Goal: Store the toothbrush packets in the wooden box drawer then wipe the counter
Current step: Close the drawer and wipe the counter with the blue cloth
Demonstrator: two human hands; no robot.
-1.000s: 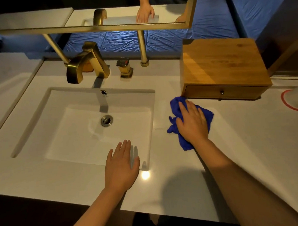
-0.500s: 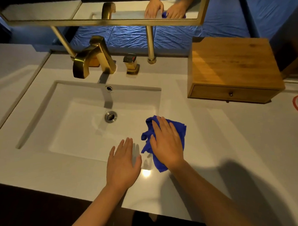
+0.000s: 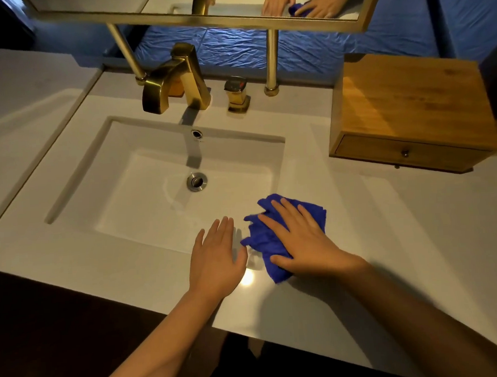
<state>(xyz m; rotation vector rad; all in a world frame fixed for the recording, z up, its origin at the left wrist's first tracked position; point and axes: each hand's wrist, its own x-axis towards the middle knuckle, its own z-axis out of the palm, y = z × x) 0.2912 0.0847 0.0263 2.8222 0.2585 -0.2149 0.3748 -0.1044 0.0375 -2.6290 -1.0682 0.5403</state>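
Counter [image 3: 386, 239] wiping is my step: at 6 o'clock my left hand [image 3: 216, 255] lies flat and empty, and just beside it at 5 my right hand [image 3: 303, 243] presses the cloth [image 3: 261, 239] with spread, straight fingers. I'd want even palm pressure and overlapping strokes along the sink [image 3: 280, 169] rim. At 2 o'clock the box [image 3: 408, 101] drawer [image 3: 382, 149] sits closed; no packets show, so I judge them stored.

Dim, warm, yellowish light falls from above. The glossy pale stone surface [image 3: 386, 239] shows one small bright glare spot just in front of the white rectangular sink basin [image 3: 145, 198], between the left hand [image 3: 216, 255] and the right hand [image 3: 303, 243]. The angular brass tap [image 3: 177, 77] behind the basin throws a grey shadow into it. Straight edges bow towards the borders. Front-left of the basin, everything is black.
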